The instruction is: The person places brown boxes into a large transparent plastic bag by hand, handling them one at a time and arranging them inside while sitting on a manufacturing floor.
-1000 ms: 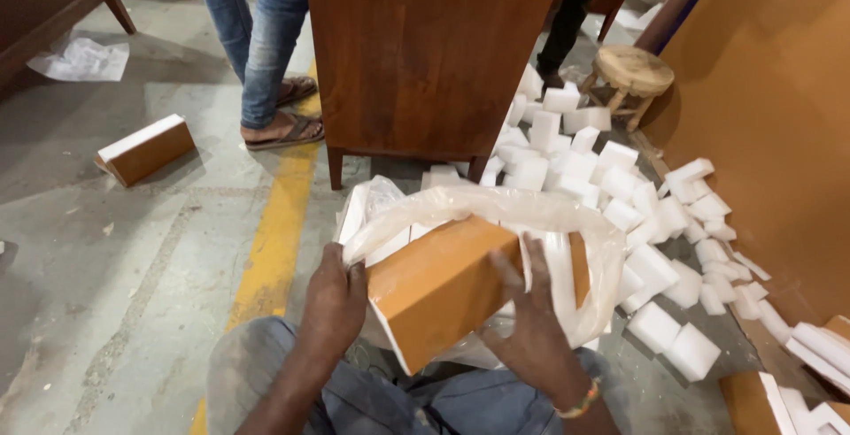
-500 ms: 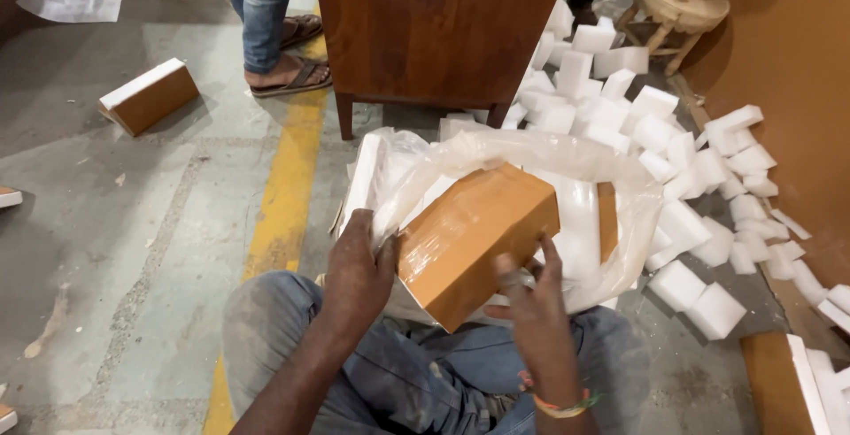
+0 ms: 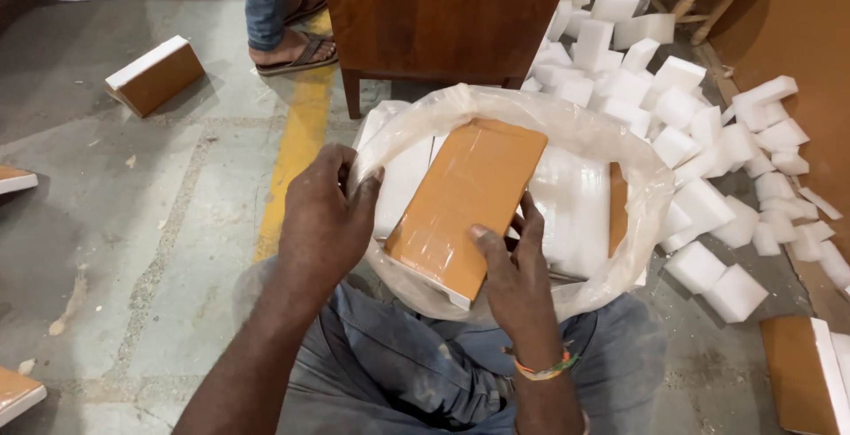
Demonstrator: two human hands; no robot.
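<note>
Our block sits at the mouth of the bag on our lap.
We see the block [image 3: 467, 196] in the bag [image 3: 584, 134], between our left hand [image 3: 323, 223] and right hand [image 3: 513, 280]; a cabinet [image 3: 443, 10] behind, foam pieces [image 3: 708, 134] to the right.

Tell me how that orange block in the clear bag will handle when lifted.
The orange block probably stays stiff: its edges look straight in the right hand. It may be slippery, since its face looks glossy. The plastic bag looks floppy; the left hand grips its crumpled rim, so it likely sags and gives no support.
</note>
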